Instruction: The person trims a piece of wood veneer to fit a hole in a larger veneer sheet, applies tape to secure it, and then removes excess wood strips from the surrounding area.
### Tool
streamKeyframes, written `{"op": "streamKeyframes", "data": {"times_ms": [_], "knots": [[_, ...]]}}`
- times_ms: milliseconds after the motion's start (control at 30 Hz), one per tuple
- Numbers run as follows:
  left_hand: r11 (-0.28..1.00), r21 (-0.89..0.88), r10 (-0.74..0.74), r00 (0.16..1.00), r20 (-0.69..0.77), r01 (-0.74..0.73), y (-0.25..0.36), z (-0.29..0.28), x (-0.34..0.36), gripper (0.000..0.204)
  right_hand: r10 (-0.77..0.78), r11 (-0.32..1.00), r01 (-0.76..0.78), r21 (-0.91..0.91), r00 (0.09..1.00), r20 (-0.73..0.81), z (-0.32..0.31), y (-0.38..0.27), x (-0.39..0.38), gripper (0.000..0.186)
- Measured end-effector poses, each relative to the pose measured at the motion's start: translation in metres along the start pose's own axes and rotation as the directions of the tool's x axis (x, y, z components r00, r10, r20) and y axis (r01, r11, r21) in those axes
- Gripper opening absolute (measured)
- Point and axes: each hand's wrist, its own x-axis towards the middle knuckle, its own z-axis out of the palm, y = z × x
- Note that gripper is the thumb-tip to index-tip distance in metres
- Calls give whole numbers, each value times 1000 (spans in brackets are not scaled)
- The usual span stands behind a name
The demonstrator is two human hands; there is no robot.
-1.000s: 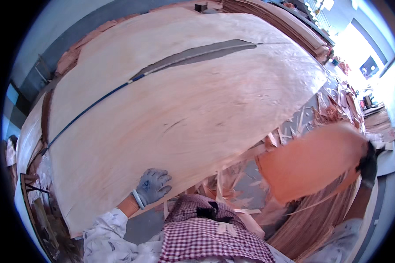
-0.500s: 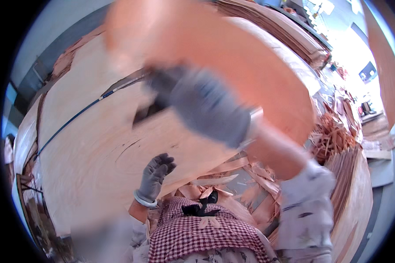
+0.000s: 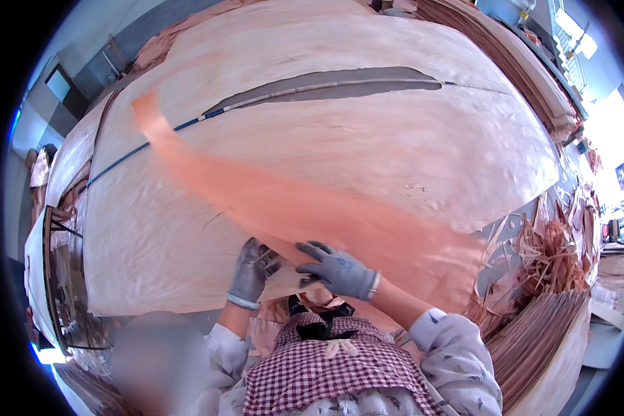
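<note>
A long reddish wood veneer sheet [image 3: 284, 201] lies slantwise over a broad pale veneer sheet [image 3: 187, 263]; its narrow far-left end is blurred by motion. My left hand [image 3: 251, 272], in a grey glove, is at the near edge of the reddish sheet, fingers half bent and apart. Just to its right, my grey-gloved right hand [image 3: 343, 272] rests at the same edge with its fingers stretched and spread. A dark shape beneath the right hand may be its thumb; I cannot tell. Farther off, a thin blue-and-white rod [image 3: 135, 151] crosses the pale sheet beside a long dark gap [image 3: 347, 83].
Torn veneer scraps [image 3: 551, 253] are heaped on the right, above a stack of veneer sheets [image 3: 537, 350]. Another veneer stack [image 3: 496, 59] stands at the back right. A dark frame [image 3: 48, 277] borders the left side.
My right hand has come down from high over the sheet to the near edge. The reddish sheet, raised and blurred before, now lies lower across the pale one. My left hand has shifted slightly.
</note>
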Motion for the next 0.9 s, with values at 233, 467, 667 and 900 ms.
{"op": "streamKeyframes", "data": {"times_ms": [233, 467, 667, 900], "knots": [[996, 86, -9, 996, -89, 17, -5, -10, 23, 27, 586, 792, -610, 43, 737, -337, -56, 77, -66, 30], [997, 54, -46, 992, -114, 53, -3, 0, 31, 42, 703, 665, -743, 76, 590, -398, -30, 114, -123, 69], [995, 56, -73, 990, -122, 81, 0, -3, 18, 45, 697, 700, -714, -20, 689, -198, -58, 99, -117, 41], [989, 41, -139, 990, -26, 140, -5, -13, -20, 33, 754, 557, -698, 450, 652, 79, -184, 22, -98, 17]]}}
